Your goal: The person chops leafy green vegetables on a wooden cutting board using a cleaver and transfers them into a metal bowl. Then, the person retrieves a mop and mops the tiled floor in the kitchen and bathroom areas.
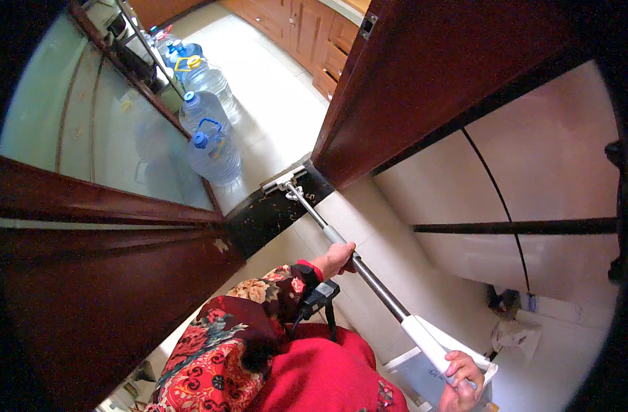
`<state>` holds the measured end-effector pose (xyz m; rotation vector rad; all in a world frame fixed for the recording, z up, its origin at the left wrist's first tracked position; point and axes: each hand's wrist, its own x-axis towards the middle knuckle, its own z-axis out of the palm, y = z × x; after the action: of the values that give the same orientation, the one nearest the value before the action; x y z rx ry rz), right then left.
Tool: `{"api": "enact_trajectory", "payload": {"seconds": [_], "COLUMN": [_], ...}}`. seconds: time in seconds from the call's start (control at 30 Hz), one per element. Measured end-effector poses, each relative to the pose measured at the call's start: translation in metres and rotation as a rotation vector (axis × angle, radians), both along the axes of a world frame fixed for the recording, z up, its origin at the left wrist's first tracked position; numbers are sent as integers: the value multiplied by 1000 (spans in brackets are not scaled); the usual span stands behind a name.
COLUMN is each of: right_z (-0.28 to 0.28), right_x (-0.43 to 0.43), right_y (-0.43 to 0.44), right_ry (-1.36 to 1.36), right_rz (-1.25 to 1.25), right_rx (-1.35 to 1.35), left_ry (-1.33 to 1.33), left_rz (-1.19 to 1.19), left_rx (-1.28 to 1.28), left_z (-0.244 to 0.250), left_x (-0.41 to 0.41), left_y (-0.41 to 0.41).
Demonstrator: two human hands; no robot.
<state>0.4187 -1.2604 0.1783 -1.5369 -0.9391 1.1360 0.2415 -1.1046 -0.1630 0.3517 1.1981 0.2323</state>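
A mop with a metal pole (381, 290) runs diagonally from the lower right up to the doorway. My left hand (339, 257) is closed around the middle of the pole, near a grey collar. At the lower right my right hand (462, 380) grips the white upper handle (426, 342). The white mop head (284, 180) rests on the far edge of the black stone threshold (267, 216). Its underside is hidden. A floral sleeve covers my left arm.
Large plastic water bottles (216, 154) line the left side beyond the threshold. A dark red door (427, 77) stands at the right, a glass-panelled one (113, 129) at the left. Wooden cabinets (309, 38) are further back. A greyish container (422, 373) sits below the handle.
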Motion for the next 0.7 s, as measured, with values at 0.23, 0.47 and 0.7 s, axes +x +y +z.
{"api": "enact_trajectory", "payload": {"seconds": [0.23, 0.47, 0.7], "right_z": [-63, -53, -59], "right_x": [23, 43, 57], "right_y": [-59, -153, -233], "right_ry": [-60, -116, -109], "right_rz": [-206, -289, -301], "right_rx": [42, 64, 86], "left_ry": [130, 19, 42], "left_rz": [-86, -166, -303], "left_rx": [25, 2, -6], "left_z": [-47, -45, -60], "left_x": [45, 75, 105], "left_y": [-33, -118, -180]}}
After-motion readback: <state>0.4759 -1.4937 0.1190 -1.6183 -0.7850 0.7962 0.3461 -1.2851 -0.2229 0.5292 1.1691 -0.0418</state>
